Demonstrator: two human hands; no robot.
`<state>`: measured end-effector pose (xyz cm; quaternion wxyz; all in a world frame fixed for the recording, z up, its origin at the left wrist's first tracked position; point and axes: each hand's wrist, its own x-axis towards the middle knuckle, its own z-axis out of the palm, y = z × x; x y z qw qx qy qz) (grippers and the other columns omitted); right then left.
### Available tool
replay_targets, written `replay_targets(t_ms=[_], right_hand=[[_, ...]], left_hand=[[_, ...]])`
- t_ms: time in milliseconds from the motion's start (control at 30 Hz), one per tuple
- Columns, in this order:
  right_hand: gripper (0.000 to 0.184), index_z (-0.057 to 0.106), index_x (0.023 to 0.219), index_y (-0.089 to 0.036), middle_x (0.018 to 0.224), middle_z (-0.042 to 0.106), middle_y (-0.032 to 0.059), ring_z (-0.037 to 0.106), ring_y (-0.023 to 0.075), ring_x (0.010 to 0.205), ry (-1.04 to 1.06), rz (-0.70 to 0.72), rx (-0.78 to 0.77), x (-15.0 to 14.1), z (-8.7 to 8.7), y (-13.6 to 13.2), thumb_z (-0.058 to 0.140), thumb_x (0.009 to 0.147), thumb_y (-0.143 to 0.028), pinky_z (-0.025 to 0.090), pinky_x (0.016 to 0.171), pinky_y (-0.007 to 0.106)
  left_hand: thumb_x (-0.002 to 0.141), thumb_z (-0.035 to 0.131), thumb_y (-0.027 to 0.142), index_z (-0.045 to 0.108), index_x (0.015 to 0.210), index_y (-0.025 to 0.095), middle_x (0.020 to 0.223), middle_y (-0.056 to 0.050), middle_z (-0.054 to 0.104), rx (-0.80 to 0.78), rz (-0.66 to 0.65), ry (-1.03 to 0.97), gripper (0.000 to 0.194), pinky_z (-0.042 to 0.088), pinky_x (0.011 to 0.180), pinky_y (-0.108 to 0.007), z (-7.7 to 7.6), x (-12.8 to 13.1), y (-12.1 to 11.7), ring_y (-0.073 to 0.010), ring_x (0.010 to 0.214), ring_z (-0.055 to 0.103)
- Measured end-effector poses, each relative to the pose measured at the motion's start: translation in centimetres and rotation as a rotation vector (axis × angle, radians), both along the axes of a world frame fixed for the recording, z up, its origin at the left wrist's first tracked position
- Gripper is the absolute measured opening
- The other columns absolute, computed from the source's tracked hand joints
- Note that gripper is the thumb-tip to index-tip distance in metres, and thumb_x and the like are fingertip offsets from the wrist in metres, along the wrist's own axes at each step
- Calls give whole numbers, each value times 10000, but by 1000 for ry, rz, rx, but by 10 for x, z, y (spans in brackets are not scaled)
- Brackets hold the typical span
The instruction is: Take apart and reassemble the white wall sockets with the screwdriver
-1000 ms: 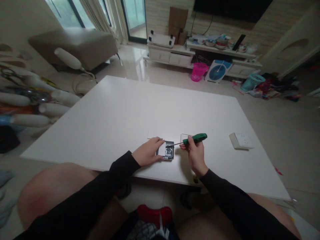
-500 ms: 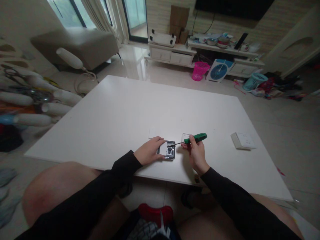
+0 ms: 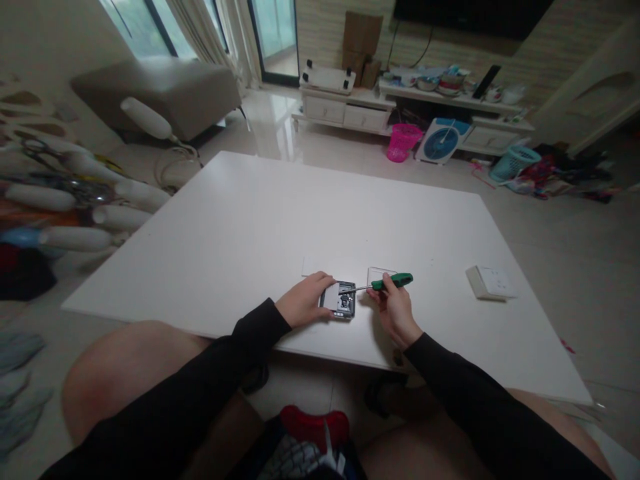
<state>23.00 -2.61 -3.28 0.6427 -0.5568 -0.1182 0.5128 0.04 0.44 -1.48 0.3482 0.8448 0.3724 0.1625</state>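
Note:
My left hand (image 3: 306, 299) grips the left side of a wall switch (image 3: 346, 303), thumb at the near edge and fingers at the far edge. White covers the switch's left part; its dark inner mechanism shows on the right. In my right hand (image 3: 395, 310) is a screwdriver (image 3: 393, 281) with a green handle. Its shaft points left, and the tip meets the switch beside the white part, though exact contact is too small to make out. Behind my right fingers lies a clear rectangular frame (image 3: 381, 269). A thin white plate (image 3: 312, 265) lies just beyond my left hand.
The white table (image 3: 280, 207) carries a white socket block (image 3: 493, 283) at the right. A small brown item (image 3: 397, 358) sits by the near edge, below my right wrist. Beyond the table stand a pink basket (image 3: 403, 141) and a blue fan (image 3: 442, 141).
The whole view has shifted slightly. Both hands keep their grips, and the screwdriver tip stays at the switch, with its handle tilted a little flatter.

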Motion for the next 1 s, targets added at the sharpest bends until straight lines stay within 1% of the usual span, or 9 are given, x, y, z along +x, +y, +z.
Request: replay_targets(t_ms=[200, 267, 333, 433, 533, 633, 833, 933, 1000], right_hand=[[457, 593, 801, -170, 606, 686, -28, 672, 111, 481, -38, -3, 34, 3, 14, 5, 908, 689, -481, 577, 455, 171], [468, 582, 801, -179, 598, 686, -35, 669, 114, 461, -40, -24, 22, 4, 19, 6, 912, 677, -486, 559, 426, 168], [475, 577, 809, -184, 598, 688, -41, 671, 117, 455, -38, -32, 26, 5, 23, 7, 916, 667, -485, 549, 411, 163], [472, 575, 801, -184, 591, 684, -46, 672, 117, 452, -34, -31, 40, 7, 27, 6, 917, 664, -478, 543, 405, 158], [459, 573, 793, -183, 593, 683, -48, 671, 116, 447, -33, -30, 36, 8, 30, 5, 914, 669, -464, 537, 398, 156], [450, 569, 807, -183, 600, 682, -47, 670, 115, 447, -19, -28, 42, 9, 36, 3, 912, 671, -441, 520, 393, 148], [376, 551, 811, -196, 600, 665, -59, 649, 108, 444, 12, -25, 23, 12, 54, -3, 866, 697, -365, 469, 366, 147], [333, 555, 831, -207, 616, 661, -64, 644, 109, 461, -8, -33, 57, 15, 60, -6, 830, 697, -340, 457, 371, 156], [313, 560, 840, -210, 618, 655, -65, 639, 110, 469, -32, -29, 98, 17, 63, -7, 809, 692, -329, 464, 386, 164]], left_hand=[[680, 916, 307, 600, 1202, 196, 1229, -111, 625, -21, 43, -122, 620, 511, 1011, -467, 1, -3, 3, -294, 1141, 619], [710, 892, 305, 598, 1197, 202, 1208, -97, 638, -24, 90, -150, 578, 515, 1003, -453, 4, -11, 13, -279, 1121, 627], [760, 846, 304, 590, 1215, 208, 1204, -88, 634, 34, 139, -130, 531, 508, 1011, -451, 5, -24, 27, -270, 1120, 619], [734, 854, 326, 627, 1169, 183, 1194, -106, 591, 209, 274, 32, 512, 475, 1052, -478, 2, -46, 53, -302, 1151, 571], [691, 868, 342, 653, 1169, 163, 1189, -130, 579, 198, 344, 304, 554, 469, 1047, -501, -7, -61, 73, -344, 1148, 546], [670, 871, 355, 661, 1164, 157, 1177, -140, 588, 151, 345, 417, 572, 479, 1020, -487, -16, -65, 81, -361, 1152, 542], [634, 874, 301, 630, 1214, 192, 1222, -124, 635, 114, 297, 376, 639, 484, 1012, -485, -21, -66, 80, -346, 1170, 572], [628, 867, 307, 612, 1229, 171, 1246, -137, 635, 121, 279, 327, 666, 478, 1025, -496, -14, -62, 79, -336, 1182, 580], [631, 858, 354, 644, 1111, 176, 1172, -114, 653, 120, 259, 219, 555, 495, 1002, -474, -1, -52, 74, -297, 1110, 609]])
